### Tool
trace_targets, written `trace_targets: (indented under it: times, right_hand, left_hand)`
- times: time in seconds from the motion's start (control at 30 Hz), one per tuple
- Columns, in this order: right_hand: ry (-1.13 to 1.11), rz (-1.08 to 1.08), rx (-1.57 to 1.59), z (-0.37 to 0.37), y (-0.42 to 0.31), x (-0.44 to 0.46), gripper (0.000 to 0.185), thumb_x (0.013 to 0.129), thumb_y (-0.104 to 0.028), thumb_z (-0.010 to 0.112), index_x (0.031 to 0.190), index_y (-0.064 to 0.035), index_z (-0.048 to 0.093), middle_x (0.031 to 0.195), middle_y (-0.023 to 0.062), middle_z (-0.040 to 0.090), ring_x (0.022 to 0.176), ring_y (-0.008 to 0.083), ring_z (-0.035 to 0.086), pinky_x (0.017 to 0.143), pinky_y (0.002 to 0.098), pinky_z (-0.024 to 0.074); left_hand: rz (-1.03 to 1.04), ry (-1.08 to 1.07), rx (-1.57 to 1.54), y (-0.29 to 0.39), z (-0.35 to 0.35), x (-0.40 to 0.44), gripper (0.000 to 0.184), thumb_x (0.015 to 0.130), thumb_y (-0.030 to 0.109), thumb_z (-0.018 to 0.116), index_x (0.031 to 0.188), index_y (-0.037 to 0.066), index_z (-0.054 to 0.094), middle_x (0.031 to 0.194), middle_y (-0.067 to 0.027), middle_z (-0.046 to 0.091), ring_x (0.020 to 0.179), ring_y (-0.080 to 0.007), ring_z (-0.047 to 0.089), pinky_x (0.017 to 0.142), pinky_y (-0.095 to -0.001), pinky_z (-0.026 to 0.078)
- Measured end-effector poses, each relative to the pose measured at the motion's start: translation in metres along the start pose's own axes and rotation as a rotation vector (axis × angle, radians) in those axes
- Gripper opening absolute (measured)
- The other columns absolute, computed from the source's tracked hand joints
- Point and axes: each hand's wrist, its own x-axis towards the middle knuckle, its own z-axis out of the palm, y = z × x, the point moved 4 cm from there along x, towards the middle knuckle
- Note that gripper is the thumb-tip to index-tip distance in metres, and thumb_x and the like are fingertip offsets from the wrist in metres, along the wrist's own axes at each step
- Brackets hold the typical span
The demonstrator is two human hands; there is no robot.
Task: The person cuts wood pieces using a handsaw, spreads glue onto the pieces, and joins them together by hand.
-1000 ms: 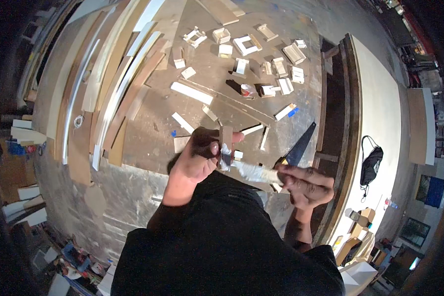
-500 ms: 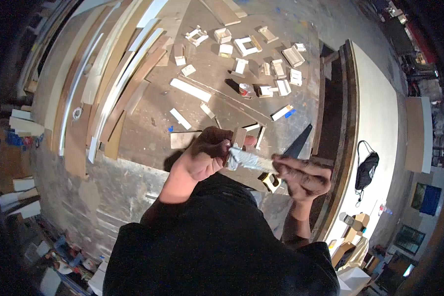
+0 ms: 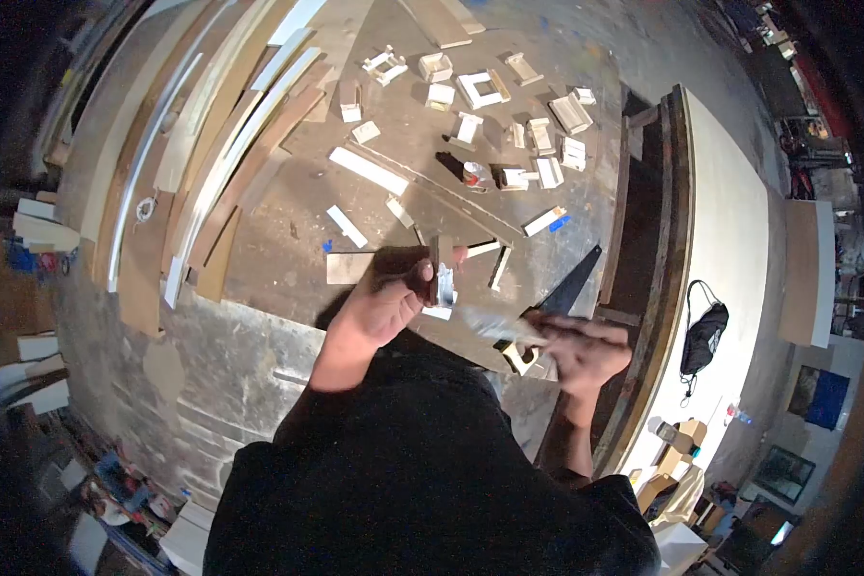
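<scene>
My left hand [image 3: 394, 300] is closed round a small wooden piece [image 3: 442, 259], held upright above the bench edge. A pale grey, motion-blurred tool [image 3: 494, 324] points from my right hand [image 3: 586, 353] toward that piece; its kind is unclear. My right hand is closed on its near end. Behind my right hand, a handsaw [image 3: 570, 285] with a dark blade and a yellow-black handle lies on the workbench [image 3: 288, 278]. Thin wooden strips [image 3: 499, 267] lie just beyond my hands.
Several small wooden assemblies [image 3: 480, 89] stand at the bench's far side, near a red-and-white container [image 3: 474, 175]. Long boards [image 3: 211, 144] lie on the left. A black drawstring bag [image 3: 706, 338] rests on the pale board at right. People [image 3: 125, 499] are at lower left.
The blurred tool has swung and now sits slightly apart from the wooden piece. My right hand has moved a little left, and more of the saw's handle shows than one second ago.
</scene>
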Motion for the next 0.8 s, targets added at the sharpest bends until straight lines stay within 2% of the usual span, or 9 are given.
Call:
trace_targets:
  times: [0.07, 0.1, 0.13, 0.17, 0.23, 0.43, 0.5, 0.63, 0.8]
  right_hand:
    - [0.177, 0.135, 0.033, -0.001, 0.036, 0.003, 0.006, 0.083, -0.004, 0.079, 0.087, -0.0013, 0.081, 0.080, 0.0121, 0.078, 0.070, 0.0192, 0.076, 0.068, 0.0270, 0.0575]
    - [0.139, 0.175, -0.045, -0.001, 0.063, 0.008, 0.011, 0.087, -0.006, 0.077, 0.095, 0.0004, 0.080, 0.079, 0.0107, 0.077, 0.071, 0.0148, 0.073, 0.069, 0.0262, 0.0562]
    - [0.160, 0.512, -0.030, 0.015, 0.104, 0.022, 0.016, 0.090, -0.009, 0.076, 0.102, 0.0016, 0.079, 0.080, 0.0104, 0.077, 0.071, 0.0127, 0.071, 0.066, 0.0260, 0.0545]
    - [0.167, 0.546, -0.026, 0.023, 0.134, 0.025, 0.019, 0.092, -0.012, 0.076, 0.104, 0.0025, 0.079, 0.081, 0.0092, 0.077, 0.070, 0.0116, 0.069, 0.065, 0.0258, 0.0531]
    - [-0.027, 0.527, -0.301, 0.040, 0.178, 0.043, 0.020, 0.092, -0.002, 0.072, 0.110, 0.0047, 0.076, 0.086, 0.0122, 0.077, 0.072, 0.0126, 0.072, 0.065, 0.0260, 0.0567]
    - [-0.079, 0.380, -0.234, 0.103, 0.263, 0.068, 0.019, 0.090, -0.010, 0.075, 0.107, -0.0032, 0.079, 0.084, 0.0151, 0.077, 0.066, 0.0188, 0.075, 0.065, 0.0314, 0.0582]
    - [-0.286, 0.328, -0.487, 0.124, 0.260, 0.083, 0.018, 0.090, -0.016, 0.074, 0.104, -0.0085, 0.080, 0.086, 0.0174, 0.076, 0.068, 0.0263, 0.075, 0.068, 0.0375, 0.0589]
    - [-0.338, 0.334, -0.523, 0.159, 0.299, 0.090, 0.019, 0.082, -0.013, 0.074, 0.100, -0.0151, 0.081, 0.089, 0.0185, 0.074, 0.077, 0.0353, 0.074, 0.071, 0.0431, 0.0590]
    - [-0.395, 0.300, -0.545, 0.186, 0.345, 0.089, 0.020, 0.084, -0.021, 0.074, 0.102, -0.0171, 0.081, 0.093, 0.0166, 0.076, 0.083, 0.0379, 0.074, 0.074, 0.0470, 0.0598]
  left_hand:
    - [-0.045, 0.029, 0.050, 0.007, -0.009, -0.005, 0.021, 0.098, 0.012, 0.071, 0.107, -0.008, 0.069, 0.112, -0.0154, 0.074, 0.085, -0.0165, 0.069, 0.077, -0.0327, 0.057]
    - [-0.006, 0.165, 0.312, 0.011, -0.016, -0.011, 0.018, 0.097, 0.008, 0.072, 0.104, -0.008, 0.070, 0.106, -0.0133, 0.075, 0.082, -0.0152, 0.068, 0.074, -0.0310, 0.057]
    - [0.022, 0.291, 0.567, 0.015, -0.026, -0.013, 0.015, 0.095, 0.005, 0.072, 0.101, -0.008, 0.070, 0.100, -0.0112, 0.075, 0.078, -0.0139, 0.067, 0.071, -0.0294, 0.056]
    - [0.009, 0.226, 0.763, 0.022, -0.030, -0.012, 0.015, 0.093, 0.000, 0.073, 0.106, -0.009, 0.072, 0.097, -0.0081, 0.074, 0.077, -0.0104, 0.065, 0.066, -0.0259, 0.055]
    - [0.007, 0.238, 0.783, 0.025, -0.029, -0.013, 0.019, 0.093, 0.001, 0.074, 0.110, -0.009, 0.072, 0.096, -0.0070, 0.074, 0.077, -0.0090, 0.065, 0.066, -0.0253, 0.054]
    - [-0.041, 0.326, 0.794, 0.021, -0.053, -0.018, 0.032, 0.092, 0.001, 0.075, 0.123, -0.004, 0.072, 0.096, -0.0048, 0.074, 0.081, -0.0072, 0.065, 0.071, -0.0233, 0.054]
    - [-0.028, 0.336, 0.911, 0.022, -0.062, -0.018, 0.034, 0.091, -0.004, 0.073, 0.125, -0.002, 0.072, 0.095, -0.0049, 0.075, 0.083, -0.0078, 0.067, 0.075, -0.0232, 0.055]
    - [0.019, 0.391, 0.849, 0.024, -0.068, -0.010, 0.029, 0.089, -0.007, 0.072, 0.118, -0.005, 0.073, 0.093, -0.0065, 0.075, 0.082, -0.0096, 0.068, 0.075, -0.0247, 0.054]
    - [0.098, 0.299, 1.179, 0.035, -0.060, 0.009, 0.019, 0.088, -0.006, 0.072, 0.107, -0.008, 0.071, 0.097, -0.0106, 0.077, 0.084, -0.0121, 0.069, 0.076, -0.0260, 0.053]
